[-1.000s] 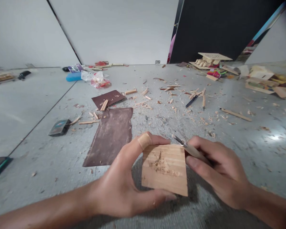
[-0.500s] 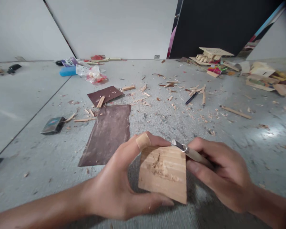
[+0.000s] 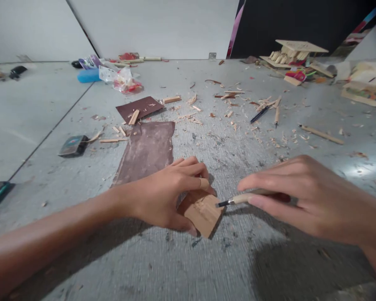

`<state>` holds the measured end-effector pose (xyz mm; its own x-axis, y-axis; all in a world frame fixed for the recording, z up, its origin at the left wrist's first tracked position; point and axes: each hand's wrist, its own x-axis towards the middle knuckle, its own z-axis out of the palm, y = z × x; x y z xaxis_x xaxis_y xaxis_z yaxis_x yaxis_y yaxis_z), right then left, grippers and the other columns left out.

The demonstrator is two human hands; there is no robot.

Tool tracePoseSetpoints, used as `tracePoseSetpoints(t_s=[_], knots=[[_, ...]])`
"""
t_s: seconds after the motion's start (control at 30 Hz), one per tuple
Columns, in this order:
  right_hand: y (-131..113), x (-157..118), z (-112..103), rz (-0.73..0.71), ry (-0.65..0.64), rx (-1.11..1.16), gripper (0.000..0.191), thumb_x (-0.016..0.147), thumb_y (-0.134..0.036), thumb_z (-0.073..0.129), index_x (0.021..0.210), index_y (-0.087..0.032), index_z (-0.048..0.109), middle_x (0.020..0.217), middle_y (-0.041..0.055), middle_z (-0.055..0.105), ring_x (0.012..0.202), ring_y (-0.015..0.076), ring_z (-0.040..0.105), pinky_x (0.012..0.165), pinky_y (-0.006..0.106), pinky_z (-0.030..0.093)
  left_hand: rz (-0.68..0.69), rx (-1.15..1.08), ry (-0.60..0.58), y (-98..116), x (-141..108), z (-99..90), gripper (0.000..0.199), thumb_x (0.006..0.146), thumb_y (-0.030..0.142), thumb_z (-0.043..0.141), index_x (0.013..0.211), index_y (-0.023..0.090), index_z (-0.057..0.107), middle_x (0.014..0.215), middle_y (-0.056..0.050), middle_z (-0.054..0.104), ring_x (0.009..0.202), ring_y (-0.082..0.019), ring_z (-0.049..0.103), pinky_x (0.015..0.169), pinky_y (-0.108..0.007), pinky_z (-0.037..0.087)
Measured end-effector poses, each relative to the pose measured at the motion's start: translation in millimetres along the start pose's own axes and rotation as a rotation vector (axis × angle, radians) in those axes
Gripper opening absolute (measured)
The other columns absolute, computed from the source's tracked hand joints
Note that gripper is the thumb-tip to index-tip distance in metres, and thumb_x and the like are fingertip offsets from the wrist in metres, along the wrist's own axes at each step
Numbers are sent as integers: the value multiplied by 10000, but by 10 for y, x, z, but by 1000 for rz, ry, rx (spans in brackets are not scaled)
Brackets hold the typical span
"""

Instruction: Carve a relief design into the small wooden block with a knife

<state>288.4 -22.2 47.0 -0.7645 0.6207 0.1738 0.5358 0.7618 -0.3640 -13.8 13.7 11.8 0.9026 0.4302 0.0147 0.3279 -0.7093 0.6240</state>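
A small wooden block (image 3: 203, 215) with a rough carved patch on its face lies on the grey work surface. My left hand (image 3: 172, 192), a plaster around one finger, grips the block by its left side and far edge. In my right hand (image 3: 297, 200) is a wood carving chisel (image 3: 242, 198) with a pale handle, held between thumb and fingers. The chisel's metal tip is at the right part of the block's face; whether it touches the wood I cannot tell.
Brown sandpaper sheets (image 3: 150, 150) lie beyond my left hand. Wood shavings (image 3: 191, 119) are scattered around. Further off are another carving tool (image 3: 321, 133), a dark pen-like tool (image 3: 259, 114), a small dark box (image 3: 73, 146), plastic bags (image 3: 125, 79) and a wooden model (image 3: 297, 52).
The block has gone down and away from me onto the surface. My left hand has turned over it, and the chisel has swung so its tip points left over the block's face.
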Motion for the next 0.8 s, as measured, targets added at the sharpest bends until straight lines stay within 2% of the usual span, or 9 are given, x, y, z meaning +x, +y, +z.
tracePoseSetpoints(t_s=[0.1, 0.3, 0.43, 0.63, 0.8], knots=[[-10, 22, 90, -36, -49, 3, 210, 1093, -276, 575, 1116, -237, 779, 770, -22, 735, 632, 112, 623, 634, 291, 359, 10, -11, 2, 8, 7, 25, 522, 804, 426, 891, 1228, 181, 708, 1172, -79, 630, 1106, -273, 541, 997, -412, 429], [-11, 48, 147, -75, -14, -47, 197, 1061, -227, 600, 1078, -231, 796, 684, -48, 655, 583, 104, 540, 626, 309, 314, 30, 9, 10, 47, 11, 28, 492, 755, 329, 898, 1178, 172, 703, 1172, -75, 644, 1098, -276, 558, 970, -403, 431], [-35, 46, 141, -32, -15, -41, 188, 1052, -231, 613, 1056, -240, 800, 716, -52, 696, 603, 96, 588, 630, 304, 323, 41, 29, 14, 56, 10, 31, 453, 760, 324, 894, 1145, 176, 705, 1156, -73, 652, 1085, -276, 569, 941, -392, 434], [-63, 60, 129, 41, -67, 22, 218, 1061, -266, 604, 1036, -247, 820, 663, -56, 661, 537, 83, 490, 584, 294, 293, 44, 34, 13, 45, 2, 26, 483, 753, 305, 914, 1167, 162, 711, 1150, -72, 650, 1095, -272, 575, 943, -378, 448], [-81, 76, 120, 61, -83, 42, 241, 1064, -255, 584, 977, -231, 808, 637, -49, 638, 523, 86, 463, 570, 290, 287, 45, 38, 9, 53, 3, 10, 456, 758, 306, 903, 1148, 163, 715, 1149, -77, 653, 1102, -280, 581, 930, -380, 464]])
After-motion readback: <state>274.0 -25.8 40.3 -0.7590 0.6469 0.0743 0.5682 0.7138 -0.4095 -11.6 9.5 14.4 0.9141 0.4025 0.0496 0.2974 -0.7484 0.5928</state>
